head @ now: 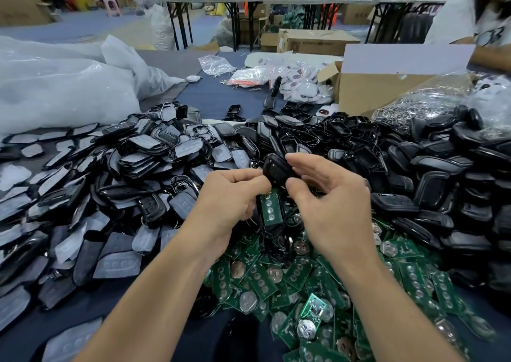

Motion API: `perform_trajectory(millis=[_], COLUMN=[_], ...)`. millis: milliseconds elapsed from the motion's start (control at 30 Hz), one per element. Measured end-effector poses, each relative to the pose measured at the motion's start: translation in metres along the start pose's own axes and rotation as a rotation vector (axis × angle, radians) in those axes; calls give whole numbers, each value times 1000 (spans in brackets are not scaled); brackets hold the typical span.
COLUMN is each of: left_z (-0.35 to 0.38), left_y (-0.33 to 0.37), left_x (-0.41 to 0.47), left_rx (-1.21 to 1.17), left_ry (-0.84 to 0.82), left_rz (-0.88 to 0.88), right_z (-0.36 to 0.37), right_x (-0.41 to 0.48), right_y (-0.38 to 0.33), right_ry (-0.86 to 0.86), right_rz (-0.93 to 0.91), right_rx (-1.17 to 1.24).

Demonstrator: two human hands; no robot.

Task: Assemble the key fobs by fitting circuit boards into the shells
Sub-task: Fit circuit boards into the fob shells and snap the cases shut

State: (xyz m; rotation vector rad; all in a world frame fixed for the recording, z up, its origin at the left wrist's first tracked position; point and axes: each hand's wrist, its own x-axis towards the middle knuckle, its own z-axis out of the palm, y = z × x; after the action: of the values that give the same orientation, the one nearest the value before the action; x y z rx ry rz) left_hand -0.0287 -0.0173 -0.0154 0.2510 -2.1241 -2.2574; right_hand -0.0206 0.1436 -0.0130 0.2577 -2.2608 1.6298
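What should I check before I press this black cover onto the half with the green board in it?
1. Board in place: the circuit board lies inside the lower shell; whether it is fully seated, cannot tell.
2. Lower half held: the left hand grips the lower shell. Ok.
3. Cover held: the right hand pinches the black cover between thumb and fingers. Ok.
4. Cover lined up: it sits tilted above the board's far end, not over it. Not ok.
5. Fingers clear of the seam: left fingertips are close to the cover's edge. Cannot tell.
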Motion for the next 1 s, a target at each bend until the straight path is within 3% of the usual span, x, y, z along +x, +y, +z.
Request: perform_trajectory(millis=[233, 400, 500, 567, 700, 833, 1000], left_z=[1, -1, -5, -7, -3, 2, 3], left_y=[5, 9, 11, 11, 7, 4, 5], left_x=[-6, -8, -7, -4, -2, -4, -7], left_rx=[-4, -2, -98, -151, 39, 71, 89], left_ry=[-82, -124, -31, 123, 319, 384, 313], left_rz=[57, 74, 50, 42, 122, 165, 199], right_z=[-1, -5, -11, -12, -5, 3, 11], right_x=[4, 8, 12, 14, 10, 5, -2], right_y=[5, 0, 0, 1, 4, 5, 6], right_ry=[-110, -221, -219, -226, -242, -175, -153], right_rz=[198, 540, 697, 708, 641, 536, 385], right_rx=[234, 816, 1037, 1022, 897, 666, 435])
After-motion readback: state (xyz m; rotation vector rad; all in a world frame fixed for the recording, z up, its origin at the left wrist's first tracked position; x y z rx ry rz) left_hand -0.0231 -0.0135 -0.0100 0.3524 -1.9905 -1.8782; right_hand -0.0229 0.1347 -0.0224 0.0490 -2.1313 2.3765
